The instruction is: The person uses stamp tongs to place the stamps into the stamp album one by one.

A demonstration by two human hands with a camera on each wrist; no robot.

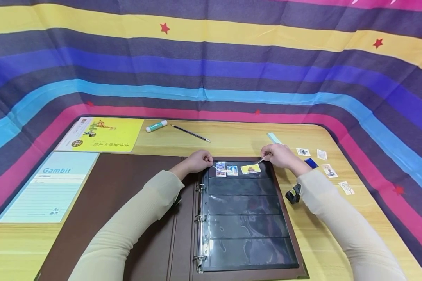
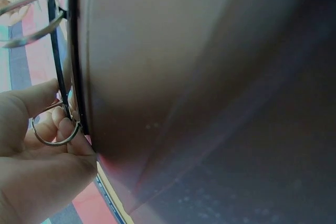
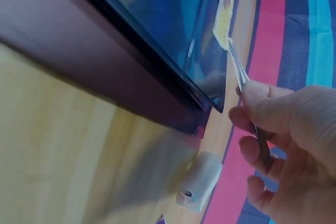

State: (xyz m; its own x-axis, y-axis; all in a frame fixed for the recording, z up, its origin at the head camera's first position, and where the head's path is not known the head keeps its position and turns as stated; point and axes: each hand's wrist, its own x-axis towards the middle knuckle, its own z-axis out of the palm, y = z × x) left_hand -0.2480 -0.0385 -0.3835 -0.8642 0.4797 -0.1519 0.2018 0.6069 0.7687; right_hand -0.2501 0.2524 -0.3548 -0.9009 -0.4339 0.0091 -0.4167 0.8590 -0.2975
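A stamp album point(image 1: 144, 203) with a brown cover lies open, its black pocket page point(image 1: 244, 205) held by metal rings. My left hand point(image 1: 198, 161) pinches the page's upper left corner; in the left wrist view its fingers point(image 2: 67, 129) are at the end ring point(image 2: 55, 142). My right hand point(image 1: 279, 155) holds metal tweezers point(image 3: 239, 66), whose tips grip the edge of a yellow stamp point(image 1: 250, 168). That stamp overlaps the top pocket row in the head view. Left of it in this row are a purplish stamp point(image 1: 220, 169) and a blue-and-white stamp point(image 1: 233, 170).
Several loose stamps point(image 1: 329, 170) lie right of the album, with a dark blue one point(image 1: 311, 163) among them. A pale eraser-like block point(image 1: 274, 137) sits behind my right hand. Farther left are a pencil point(image 1: 191, 133), a glue stick point(image 1: 156, 126), a yellow book point(image 1: 105, 134) and a notebook point(image 1: 49, 187).
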